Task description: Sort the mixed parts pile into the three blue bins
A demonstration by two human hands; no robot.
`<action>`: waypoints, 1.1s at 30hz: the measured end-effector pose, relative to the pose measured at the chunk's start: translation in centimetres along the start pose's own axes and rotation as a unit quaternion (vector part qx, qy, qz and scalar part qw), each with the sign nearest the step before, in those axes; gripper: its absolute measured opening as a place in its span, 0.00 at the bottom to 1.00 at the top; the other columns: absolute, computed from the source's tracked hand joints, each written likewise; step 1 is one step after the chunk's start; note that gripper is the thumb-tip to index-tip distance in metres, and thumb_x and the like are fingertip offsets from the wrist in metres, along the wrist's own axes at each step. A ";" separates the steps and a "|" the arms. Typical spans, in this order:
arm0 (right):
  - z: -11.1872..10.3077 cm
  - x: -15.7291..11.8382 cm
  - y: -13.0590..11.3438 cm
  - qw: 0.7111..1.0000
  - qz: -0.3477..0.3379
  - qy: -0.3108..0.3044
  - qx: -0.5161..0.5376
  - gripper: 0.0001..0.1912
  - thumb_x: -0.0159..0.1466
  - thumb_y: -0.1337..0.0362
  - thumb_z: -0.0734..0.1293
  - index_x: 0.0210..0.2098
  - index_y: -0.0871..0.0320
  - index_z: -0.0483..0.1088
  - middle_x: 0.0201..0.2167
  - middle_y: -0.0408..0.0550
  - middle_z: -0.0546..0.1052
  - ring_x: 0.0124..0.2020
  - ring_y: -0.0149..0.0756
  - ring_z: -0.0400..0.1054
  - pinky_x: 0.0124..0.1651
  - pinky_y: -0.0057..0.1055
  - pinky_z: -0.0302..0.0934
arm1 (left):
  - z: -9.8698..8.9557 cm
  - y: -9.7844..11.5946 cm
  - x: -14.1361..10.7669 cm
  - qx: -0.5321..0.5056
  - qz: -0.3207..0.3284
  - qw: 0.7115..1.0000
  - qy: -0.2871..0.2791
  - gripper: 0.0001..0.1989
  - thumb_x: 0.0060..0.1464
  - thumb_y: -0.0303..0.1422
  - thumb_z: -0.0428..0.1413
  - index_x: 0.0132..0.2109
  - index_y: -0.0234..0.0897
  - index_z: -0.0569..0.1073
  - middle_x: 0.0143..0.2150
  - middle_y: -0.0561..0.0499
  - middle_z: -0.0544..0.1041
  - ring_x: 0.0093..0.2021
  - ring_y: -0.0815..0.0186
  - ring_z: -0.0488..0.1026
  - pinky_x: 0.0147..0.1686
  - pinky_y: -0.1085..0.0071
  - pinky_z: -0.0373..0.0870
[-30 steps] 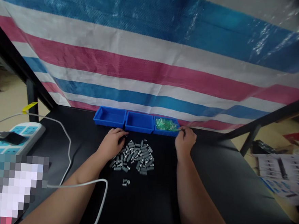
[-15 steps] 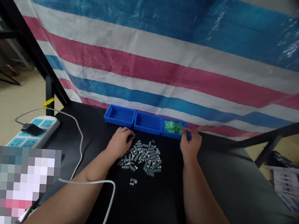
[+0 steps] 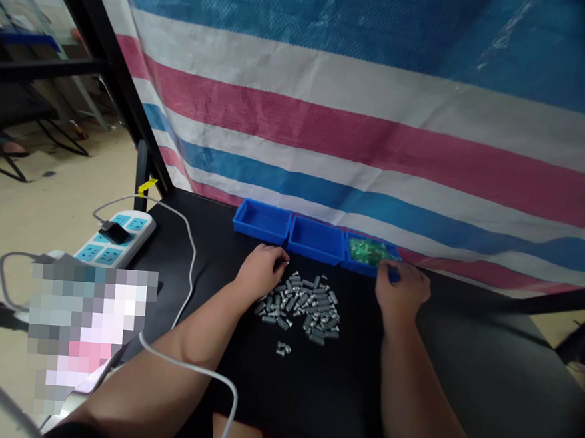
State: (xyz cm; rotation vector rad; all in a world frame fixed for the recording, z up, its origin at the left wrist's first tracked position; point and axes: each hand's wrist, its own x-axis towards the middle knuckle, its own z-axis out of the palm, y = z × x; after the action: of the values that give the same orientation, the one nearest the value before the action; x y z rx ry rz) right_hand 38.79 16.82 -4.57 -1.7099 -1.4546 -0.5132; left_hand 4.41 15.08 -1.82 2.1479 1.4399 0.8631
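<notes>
My left hand [image 3: 261, 271] is closed at the upper left edge of a loose pile of grey cylindrical pieces and silvery screws [image 3: 311, 304]. A tiny pale spot shows at its fingertips, too small to name. My right hand [image 3: 404, 290] is at the front right corner of the right blue bin [image 3: 357, 265], fingers curled together. What they hold, if anything, is hidden. Inside that bin lie green items in clear plastic [image 3: 368, 251]. A few screws [image 3: 282, 349] lie apart, nearer to me than the pile.
Two more blue bins, a left one [image 3: 259, 232] and a middle one [image 3: 315, 248], stand along the back of the black table [image 3: 310, 394]. A white power strip [image 3: 144, 232] and a white cable [image 3: 187, 365] are at left. Behind hangs a striped plastic sheet [image 3: 329, 128].
The view has swung left, so the table and bins appear farther right. Both hands keep about the same places, left by the pile and right at the right bin.
</notes>
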 end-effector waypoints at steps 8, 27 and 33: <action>-0.4 -0.2 0.4 0.998 0.036 0.035 -0.039 0.15 0.62 0.56 0.64 0.33 0.59 0.79 0.38 0.58 0.80 0.44 0.54 0.71 0.51 0.50 0.60 | 0.1 0.0 0.0 0.005 -0.002 1.000 0.003 0.07 0.60 0.30 0.56 0.42 0.40 0.78 0.41 0.48 0.82 0.44 0.56 0.73 0.46 0.60 0.70; -1.1 -0.3 -1.1 0.998 0.062 0.005 -0.011 0.14 0.62 0.56 0.65 0.31 0.57 0.79 0.45 0.56 0.76 0.49 0.51 0.66 0.56 0.52 0.58 | 0.0 -0.5 0.3 0.008 0.010 1.000 -0.002 0.07 0.60 0.32 0.55 0.42 0.41 0.78 0.39 0.48 0.81 0.42 0.57 0.74 0.43 0.61 0.70; -2.0 0.3 -1.8 0.998 0.056 0.035 0.011 0.14 0.63 0.57 0.65 0.38 0.58 0.79 0.46 0.59 0.75 0.51 0.52 0.67 0.58 0.53 0.59 | -0.1 -0.4 0.4 -0.006 -0.002 1.000 0.004 0.07 0.60 0.32 0.55 0.43 0.41 0.78 0.40 0.48 0.81 0.43 0.57 0.75 0.45 0.60 0.70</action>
State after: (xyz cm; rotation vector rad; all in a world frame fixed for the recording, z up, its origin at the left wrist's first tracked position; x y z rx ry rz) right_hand 37.55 15.44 -2.62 -1.7265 -1.3026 -0.4905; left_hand 4.21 15.56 -1.90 2.1334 1.4388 0.8777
